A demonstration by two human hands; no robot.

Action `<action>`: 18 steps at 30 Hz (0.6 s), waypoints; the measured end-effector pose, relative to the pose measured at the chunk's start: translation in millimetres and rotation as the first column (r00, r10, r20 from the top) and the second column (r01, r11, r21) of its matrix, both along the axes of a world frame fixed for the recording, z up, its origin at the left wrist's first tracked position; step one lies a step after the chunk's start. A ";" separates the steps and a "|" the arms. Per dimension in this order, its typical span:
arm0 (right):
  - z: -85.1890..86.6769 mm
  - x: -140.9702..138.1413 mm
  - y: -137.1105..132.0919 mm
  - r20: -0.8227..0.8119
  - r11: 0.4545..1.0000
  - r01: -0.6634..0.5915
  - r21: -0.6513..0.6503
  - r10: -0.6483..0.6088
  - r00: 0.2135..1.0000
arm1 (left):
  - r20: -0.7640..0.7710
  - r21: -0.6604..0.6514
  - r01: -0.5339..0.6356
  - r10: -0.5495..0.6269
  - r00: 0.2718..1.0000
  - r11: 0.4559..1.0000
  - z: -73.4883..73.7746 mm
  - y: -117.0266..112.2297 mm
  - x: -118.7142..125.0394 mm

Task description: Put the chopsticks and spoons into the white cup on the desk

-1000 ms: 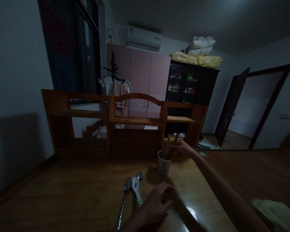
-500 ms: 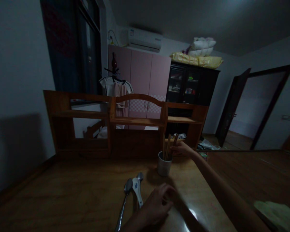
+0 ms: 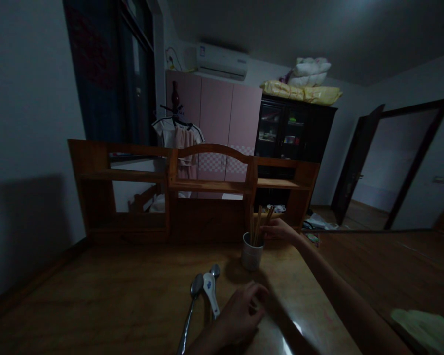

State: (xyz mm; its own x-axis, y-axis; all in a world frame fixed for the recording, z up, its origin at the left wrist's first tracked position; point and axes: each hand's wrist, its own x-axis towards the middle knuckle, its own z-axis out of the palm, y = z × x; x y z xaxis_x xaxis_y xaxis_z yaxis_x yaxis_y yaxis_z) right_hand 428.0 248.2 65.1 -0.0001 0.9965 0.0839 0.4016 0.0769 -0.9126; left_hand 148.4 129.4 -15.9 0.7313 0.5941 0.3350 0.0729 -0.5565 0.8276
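The left hand (image 3: 242,311) is loosely curled above the worktop (image 3: 133,291); whether it holds anything, I cannot tell. Just left of it lie a long metal spoon (image 3: 197,285), a white spoon (image 3: 209,285) and a smaller spoon (image 3: 215,270), bowls pointing away. Beyond that hand stands the cup (image 3: 251,256), nearer the right hand (image 3: 277,230), whose fingers draw narrowly together at the sticks (image 3: 257,228); any grip is too dark to confirm. The sticks rise steeply leftward of it, the nearest tilting toward it.
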 end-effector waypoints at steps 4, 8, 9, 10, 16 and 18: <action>-2.2 -1.9 -1.6 0.043 1.000 0.018 -0.010 -0.017 0.999 | 0.012 -0.007 0.004 -0.004 1.000 1.000 -1.8 0.3 0.6; 2.4 -9.8 -9.2 0.111 0.999 0.042 0.005 -0.042 0.993 | 0.010 -0.013 0.001 -0.001 1.000 1.000 -5.1 1.3 1.2; 4.5 -12.1 -12.3 0.132 0.998 0.053 0.017 -0.055 0.990 | 0.007 -0.010 0.000 0.000 1.000 1.000 -5.5 1.5 1.2; 6.9 -14.1 -16.0 0.153 0.997 0.071 0.037 -0.076 0.985 | 0.003 -0.008 0.001 -0.001 1.000 1.000 -5.6 1.6 1.1; 30.2 -23.6 -50.8 0.201 0.866 0.334 0.372 -0.426 0.882 | 0.002 -0.003 -0.013 0.013 1.000 1.000 0.9 0.2 0.1; 43.1 -34.2 -70.8 0.180 0.777 0.386 0.497 -0.528 0.830 | -0.002 0.006 -0.024 0.024 1.000 1.000 1.6 0.8 0.4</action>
